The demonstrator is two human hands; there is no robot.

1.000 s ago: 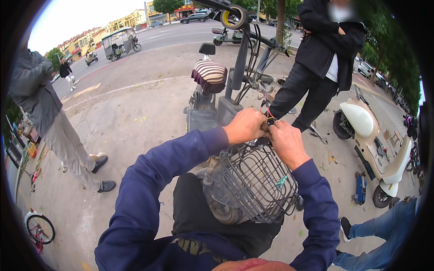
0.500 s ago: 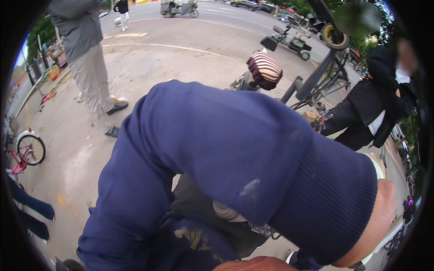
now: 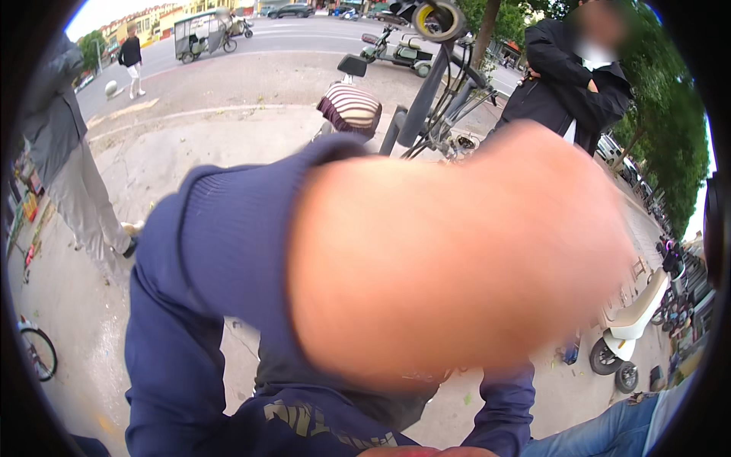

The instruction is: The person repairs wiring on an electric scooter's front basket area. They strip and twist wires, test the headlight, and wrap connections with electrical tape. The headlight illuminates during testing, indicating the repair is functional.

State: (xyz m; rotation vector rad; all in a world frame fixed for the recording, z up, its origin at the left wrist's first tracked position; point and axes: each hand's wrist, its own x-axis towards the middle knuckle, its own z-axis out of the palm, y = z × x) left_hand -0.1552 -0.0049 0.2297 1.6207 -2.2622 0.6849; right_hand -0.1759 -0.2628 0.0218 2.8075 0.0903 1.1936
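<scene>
My left arm, in a navy sleeve (image 3: 228, 236) with a ribbed cuff, bends up from the lower left and crosses close in front of the view. Beyond the cuff, the bare wrist and my left hand (image 3: 541, 206) are large and smeared by motion, so its fingers cannot be made out. My right sleeve (image 3: 506, 411) shows at the lower middle, running up behind the left forearm; the right hand is hidden there. A striped padded seat (image 3: 350, 107) and a dark grey tube frame with cables (image 3: 430, 91) stand just past the left arm.
A person in a black jacket (image 3: 563, 68) stands at the right with arms folded; one in a grey jacket (image 3: 57, 114) stands at the left. A white scooter (image 3: 632, 320) is parked at right. Blue jeans (image 3: 609, 430) show at lower right. Vehicles line the road beyond.
The view has shifted right, so surroundings sit farther left. My left forearm has swung up closer, baring the wrist and hand across the middle. The right sleeve and white scooter now show.
</scene>
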